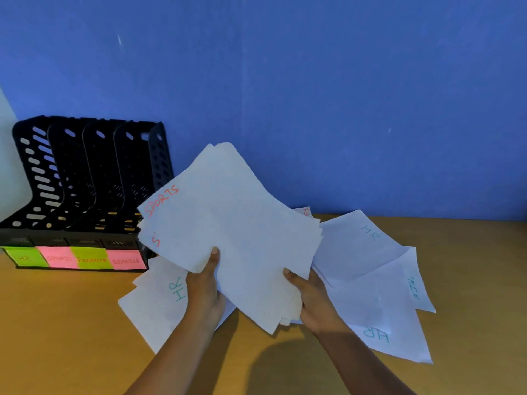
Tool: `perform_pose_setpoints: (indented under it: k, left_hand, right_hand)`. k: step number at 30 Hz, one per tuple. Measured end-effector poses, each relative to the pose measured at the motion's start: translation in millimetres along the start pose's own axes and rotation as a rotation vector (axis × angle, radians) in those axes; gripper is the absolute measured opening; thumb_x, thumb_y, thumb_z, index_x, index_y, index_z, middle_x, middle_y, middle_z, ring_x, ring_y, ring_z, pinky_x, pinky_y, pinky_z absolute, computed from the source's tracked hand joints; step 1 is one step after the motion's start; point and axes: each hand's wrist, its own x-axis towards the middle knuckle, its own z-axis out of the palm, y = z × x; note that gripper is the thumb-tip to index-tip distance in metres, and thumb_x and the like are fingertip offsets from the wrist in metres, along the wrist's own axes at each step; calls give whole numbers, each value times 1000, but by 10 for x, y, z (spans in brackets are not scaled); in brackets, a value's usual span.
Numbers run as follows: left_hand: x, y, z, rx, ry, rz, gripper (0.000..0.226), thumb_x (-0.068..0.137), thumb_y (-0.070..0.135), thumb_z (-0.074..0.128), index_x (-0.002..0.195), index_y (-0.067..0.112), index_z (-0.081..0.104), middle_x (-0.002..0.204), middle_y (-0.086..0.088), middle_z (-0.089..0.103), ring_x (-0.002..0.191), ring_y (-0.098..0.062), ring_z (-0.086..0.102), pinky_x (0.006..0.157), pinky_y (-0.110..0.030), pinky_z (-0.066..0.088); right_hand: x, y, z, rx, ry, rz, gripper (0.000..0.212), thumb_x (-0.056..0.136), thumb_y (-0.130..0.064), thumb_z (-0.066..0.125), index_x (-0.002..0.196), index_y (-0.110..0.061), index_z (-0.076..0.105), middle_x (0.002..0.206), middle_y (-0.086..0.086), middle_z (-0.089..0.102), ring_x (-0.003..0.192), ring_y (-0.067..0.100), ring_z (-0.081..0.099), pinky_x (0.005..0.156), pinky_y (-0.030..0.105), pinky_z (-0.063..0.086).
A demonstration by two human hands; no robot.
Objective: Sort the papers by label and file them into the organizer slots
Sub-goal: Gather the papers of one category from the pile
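Tan wooden table [71, 323]: a black 4-slot organizer [85, 178] is stood at rear left, w/ green & pink labels [77, 258] stuck along its front. Loose sheets are spread flat on the top: one HR sheet [159, 303] near centre; at right, overlapping, an upper HR sheet [359, 246], a lower HR sheet [393, 337] & an ADMIN sheet [419, 283].
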Motion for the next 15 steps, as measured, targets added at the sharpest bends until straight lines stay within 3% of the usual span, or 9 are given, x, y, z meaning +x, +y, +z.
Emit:
perform_pose_setpoints:
  k: [3,6,8,9,10,13,15]
  left_hand:
    - [56,11,-123,-15,-2,-11,23,92,2,50,102,19,62,95,5,69,86,-10,65,65,-24,60]
    - [121,64,-261,-17,14,11,31,91,0,50,92,24,68,91,9,72,79,-5,69,67,-24,60]
    - [183,128,-370,-17,25,17,30,90,-2,50,92,23,68,82,12,75,75,-3,71,65,-25,60]
    - [217,164,-425,5,26,12,28,90,-2,51,95,21,65,78,11,75,72,-3,71,63,-24,60]
    - [244,195,-475,58,17,4,24,89,-3,51,97,17,63,75,10,76,70,-4,71,60,-23,60]
    - [279,234,-612,338,-65,-4,21,86,-5,56,92,13,64,70,10,75,67,-9,70,57,-22,59]
    - [273,220,-675,522,-132,11,22,84,-7,57,88,13,64,67,11,75,64,-9,70,53,-19,57]
  right_hand:
    - [-1,-74,-120,-35,24,-84,94,31,-44,91,114,-16,60,116,14,66,109,34,60,93,52,49]
    - [-40,-184,-249,-121,17,-196,87,43,-50,87,118,-15,59,113,9,69,102,28,64,83,40,56]
    - [-53,-276,-374,-125,9,-229,49,72,-28,76,113,-8,60,97,5,74,89,23,68,64,27,58]
    - [-58,-320,-447,-124,-5,-232,33,76,-20,72,105,-8,62,86,1,75,80,18,69,58,23,56]
    - [-53,-356,-536,-131,-6,-247,35,70,-26,78,98,-9,64,79,-2,76,75,15,70,57,23,56]
    - [-78,-464,-726,-218,-2,-267,76,27,-54,90,90,-16,69,81,-3,76,76,11,71,61,25,58]
    - [-90,-442,-846,-214,-15,-247,82,23,-54,91,93,-16,68,84,-3,76,78,11,72,61,26,58]
